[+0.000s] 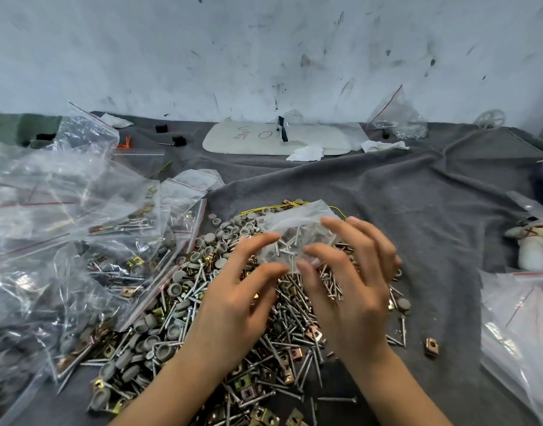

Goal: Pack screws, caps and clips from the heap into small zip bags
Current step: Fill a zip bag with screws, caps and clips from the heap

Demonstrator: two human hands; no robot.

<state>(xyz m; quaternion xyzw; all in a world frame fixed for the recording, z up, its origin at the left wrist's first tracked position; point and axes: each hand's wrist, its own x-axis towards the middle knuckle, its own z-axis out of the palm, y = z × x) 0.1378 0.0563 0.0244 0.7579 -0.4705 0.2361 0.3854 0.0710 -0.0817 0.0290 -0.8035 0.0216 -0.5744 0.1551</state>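
Over heap (178,318), left hand (233,293), right hand (353,284) pinching hazy bag (295,230)

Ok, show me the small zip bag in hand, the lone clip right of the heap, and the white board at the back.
small zip bag (298,229), head view, its clear upper wall.
lone clip (431,346), head view, its copper top face.
white board (230,143), head view, its bare left part.

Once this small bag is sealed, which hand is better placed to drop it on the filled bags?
Left, probably. The left hand pinches the small bag on its side nearest the filled bags, which lie left of the heap; the right hand would have to reach across.
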